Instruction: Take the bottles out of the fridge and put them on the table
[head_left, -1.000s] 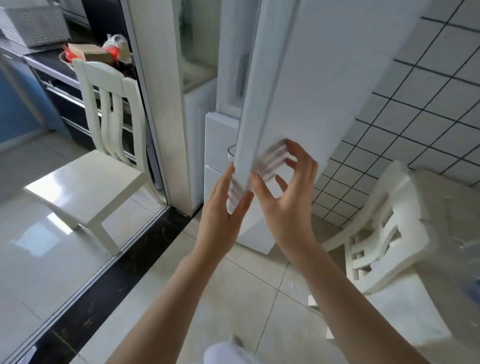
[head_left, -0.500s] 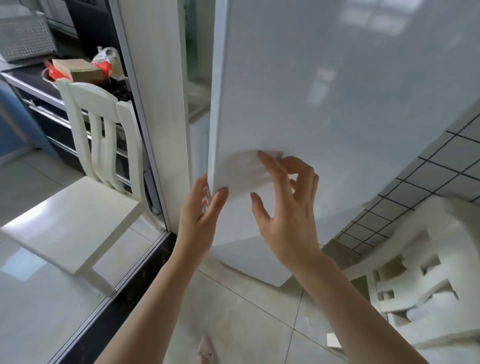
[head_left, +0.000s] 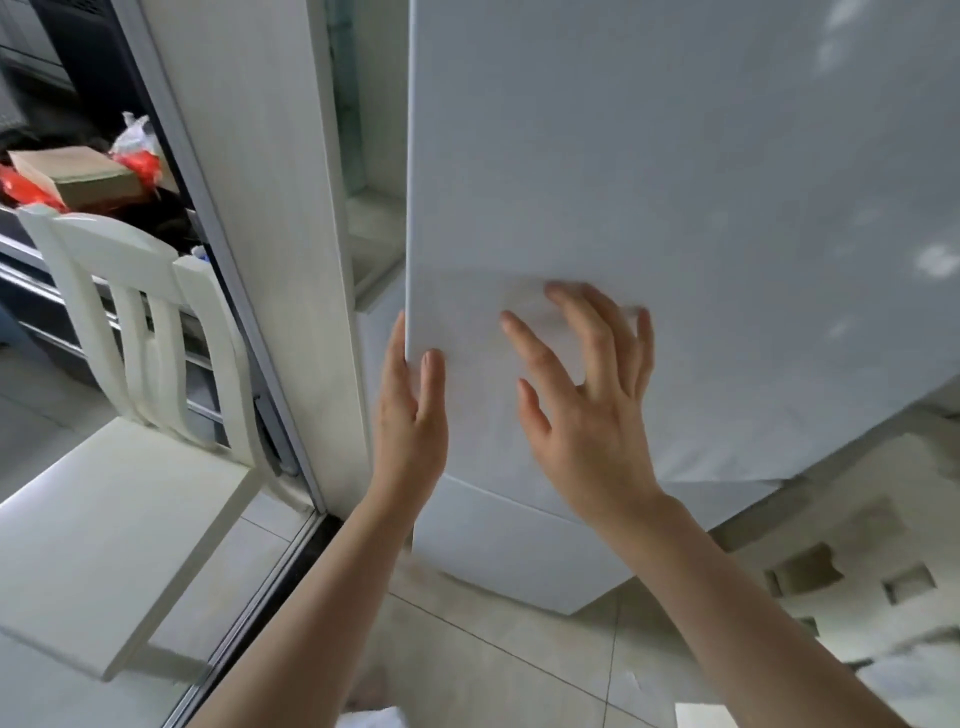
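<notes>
In front of the person stands the big white fridge door (head_left: 649, 182), and both bare hands are up against it. The left hand (head_left: 408, 415) is at the door's left edge. Its thumb lies on the front of the door and its fingers go round behind the edge, so it is gripping the door there. The right hand (head_left: 587, 395) is spread wide with the fingers apart. Its fingertips (head_left: 558, 291) are on or very near the flat front of the door, and it is not holding anything. It looks a bit blurry.

No bottles can be seen. The inside of the fridge is hidden behind the door, with only a thin gap showing at the left edge.

To the left of the fridge is a pale wall post (head_left: 270, 208). Past that stands a white chair (head_left: 119, 415) on a shiny floor. Behind the chair, a dark worktop (head_left: 156, 218) carries a brown box (head_left: 78, 174) and a red and white bag (head_left: 136, 150). Under the hands is a light tiled floor (head_left: 493, 665). Low on the right is a blurry white chair (head_left: 857, 561).
</notes>
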